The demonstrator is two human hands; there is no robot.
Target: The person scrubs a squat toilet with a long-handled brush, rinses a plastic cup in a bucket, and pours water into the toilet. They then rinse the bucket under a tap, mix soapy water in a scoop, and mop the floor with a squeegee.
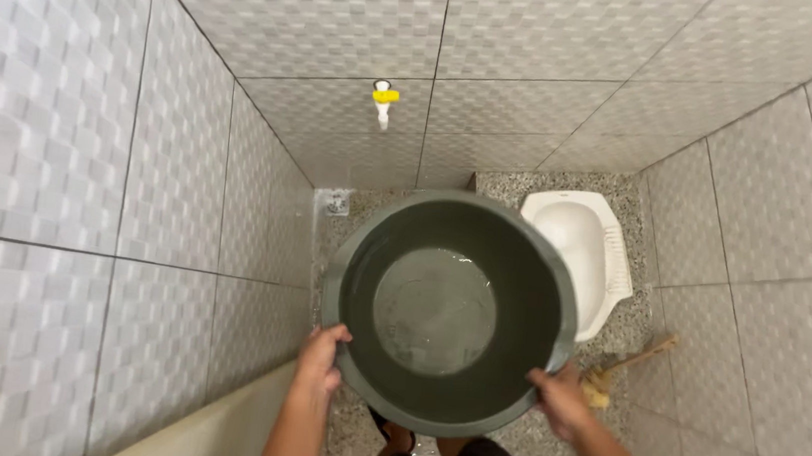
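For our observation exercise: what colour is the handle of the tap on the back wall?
Yellow. The tap shows best in the head view, above the bucket.

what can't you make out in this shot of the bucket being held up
Head view only:
- Floor and near edge of the squat toilet: hidden behind the bucket.
- Fingertips of the left hand and right hand: curled over the bucket's rim.
- Brush: head partly behind the right hand.
- Floor drain: too small to make out.
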